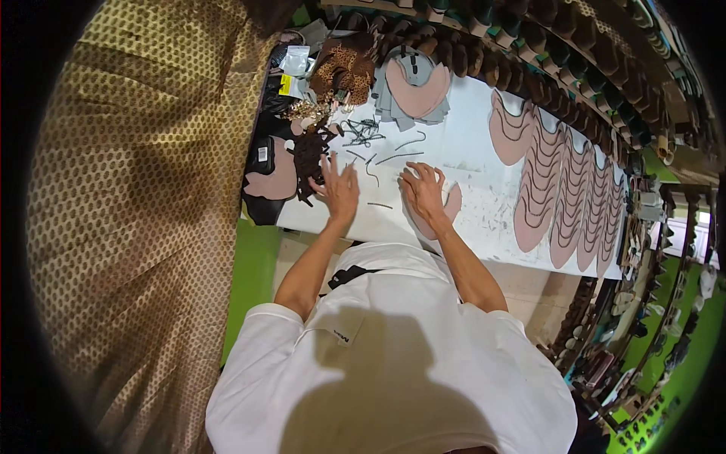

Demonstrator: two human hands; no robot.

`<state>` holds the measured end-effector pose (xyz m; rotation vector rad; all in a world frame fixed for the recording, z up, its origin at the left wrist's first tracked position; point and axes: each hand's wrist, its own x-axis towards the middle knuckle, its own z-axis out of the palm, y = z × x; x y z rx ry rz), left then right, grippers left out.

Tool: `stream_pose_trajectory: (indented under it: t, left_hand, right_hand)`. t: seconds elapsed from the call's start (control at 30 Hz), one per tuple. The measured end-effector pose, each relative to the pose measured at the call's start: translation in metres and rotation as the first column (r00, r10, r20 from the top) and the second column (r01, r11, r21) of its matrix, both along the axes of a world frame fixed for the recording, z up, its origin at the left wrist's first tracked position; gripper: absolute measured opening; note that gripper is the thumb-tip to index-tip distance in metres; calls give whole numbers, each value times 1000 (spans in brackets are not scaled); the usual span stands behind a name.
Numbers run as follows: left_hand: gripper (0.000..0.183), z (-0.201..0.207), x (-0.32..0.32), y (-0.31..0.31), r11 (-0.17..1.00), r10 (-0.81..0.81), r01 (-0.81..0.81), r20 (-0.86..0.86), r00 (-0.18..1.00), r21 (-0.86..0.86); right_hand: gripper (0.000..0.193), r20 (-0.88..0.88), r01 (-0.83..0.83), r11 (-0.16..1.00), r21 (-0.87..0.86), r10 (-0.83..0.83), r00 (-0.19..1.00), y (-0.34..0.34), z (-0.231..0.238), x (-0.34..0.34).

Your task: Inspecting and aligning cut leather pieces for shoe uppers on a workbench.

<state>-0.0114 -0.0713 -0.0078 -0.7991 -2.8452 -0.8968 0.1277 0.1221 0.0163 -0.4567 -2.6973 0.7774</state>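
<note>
My left hand [339, 189] is at the white table's near left, fingers spread and nothing visible in them, beside a heap of dark brown strips [306, 155]. My right hand [425, 191] is a little to the right, fingers bent and apart, above a pink curved piece [454, 202] that it partly covers. Between and beyond the hands lie several thin dark strips [372, 172], some straight and some curved. One short strip [380, 205] lies alone nearer to me. A small tangle of dark green strips [364, 133] rests farther back.
Overlapping pink pieces with dark curved edging [541, 198] run in rows along the table's right. Pink and grey cut pieces [416, 91] are stacked at the back. Leopard-print material [342, 69] sits back left. A patterned gold curtain [151, 189] hangs left; shoe racks [544, 53] line the back.
</note>
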Motion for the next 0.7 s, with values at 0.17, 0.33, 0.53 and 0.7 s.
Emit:
stream_pose_trajectory:
  t: [0.17,0.33,0.53,0.7]
  left_hand:
    - [22,-4,-35,-14,993,-33,30,-23,999,-114]
    - [19,-11,-49,-16,983,-86,74,-65,994,-166]
    - [20,-11,-45,-4,979,-18,18,1,1000,-205]
    - [16,-10,-44,-10,987,-22,19,-18,1000,-160]
  right_hand:
    - [16,62,100,995,-5,-99,993,8,-9,-9]
    - [19,42,217,975,-36,-216,976,13,-2,-9]
    - [27,11,308,942,-136,-309,951,30,-5,2]
    - [30,128,387,904,-182,-368,921,47,2,5]
